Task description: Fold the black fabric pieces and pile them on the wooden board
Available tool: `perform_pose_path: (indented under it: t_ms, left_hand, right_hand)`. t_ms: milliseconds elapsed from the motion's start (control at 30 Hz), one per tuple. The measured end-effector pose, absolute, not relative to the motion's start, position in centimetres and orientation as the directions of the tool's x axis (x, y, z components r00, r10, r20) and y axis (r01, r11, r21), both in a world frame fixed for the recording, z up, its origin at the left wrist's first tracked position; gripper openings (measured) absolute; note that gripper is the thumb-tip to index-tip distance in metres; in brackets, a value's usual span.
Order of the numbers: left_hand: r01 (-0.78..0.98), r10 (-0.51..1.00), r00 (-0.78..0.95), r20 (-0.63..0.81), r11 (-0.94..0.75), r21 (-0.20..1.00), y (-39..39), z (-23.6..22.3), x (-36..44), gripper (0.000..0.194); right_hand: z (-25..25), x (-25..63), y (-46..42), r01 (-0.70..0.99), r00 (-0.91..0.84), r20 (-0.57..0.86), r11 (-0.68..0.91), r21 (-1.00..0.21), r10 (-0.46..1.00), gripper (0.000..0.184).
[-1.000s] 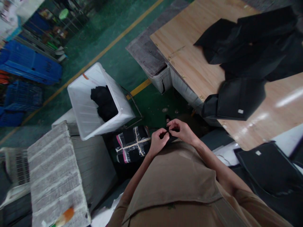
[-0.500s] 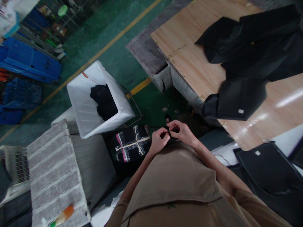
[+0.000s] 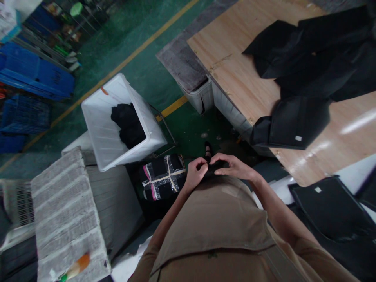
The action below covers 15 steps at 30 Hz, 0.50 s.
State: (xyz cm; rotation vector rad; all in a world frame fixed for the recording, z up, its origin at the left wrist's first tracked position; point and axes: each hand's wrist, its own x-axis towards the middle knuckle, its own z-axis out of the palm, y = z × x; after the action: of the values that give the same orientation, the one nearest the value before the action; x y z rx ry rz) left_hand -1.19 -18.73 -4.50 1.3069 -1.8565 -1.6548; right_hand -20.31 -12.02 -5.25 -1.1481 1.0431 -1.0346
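Note:
My left hand [image 3: 196, 173] is in front of my waist, thumb and forefinger pinched together; whatever lies between the tips is too small to make out. Just to its right, my right hand [image 3: 233, 166] has its thumb and forefinger spread apart, holding nothing that I can see. Its forefinger tip comes close to the left fingertips. Both hands hover in front of the brown apron [image 3: 217, 219] that I wear. A dark bundle bound with clear tape and a pale strap [image 3: 166, 178] lies beyond my left wrist.
A white bin [image 3: 102, 133] with black cloth [image 3: 129, 125] in it stands ahead to the left. On the right, a wooden table [image 3: 223, 58] bears black padded pieces [image 3: 299, 121]. A grey-white striped board [image 3: 64, 219] with an orange-ended bottle [image 3: 78, 266] is at lower left.
My right hand has opened and drawn slightly right, away from my left hand; the fingertips of both were together before. The left hand stays pinched in nearly the same place.

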Motion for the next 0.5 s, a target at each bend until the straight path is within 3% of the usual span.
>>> perform_pose_path:
  t_ms: [200, 333, 500]
  left_hand:
    - [-0.386, -0.780, -0.554, -0.293, -0.071, 0.920, -18.7, -4.6, -1.3, 0.014]
    - [-0.359, -0.767, -0.590, -0.253, -0.031, 0.933, -18.8, -4.3, -1.2, 0.017]
    - [-0.356, -0.729, -0.642, -0.236, 0.011, 0.934, -18.6, -3.5, -0.9, 0.022]
  right_hand:
    - [-5.5, -18.9, -12.0, -0.007, 0.057, -0.068, 0.067, -0.998, -0.996, 0.016]
    - [-5.5, -18.1, -12.1, -0.008, -0.025, -0.043, 0.043, -0.999, -0.999, 0.012]
    - [-5.7, -17.7, -12.2, 0.004, -0.124, -0.118, 0.118, -0.993, -0.985, 0.012]
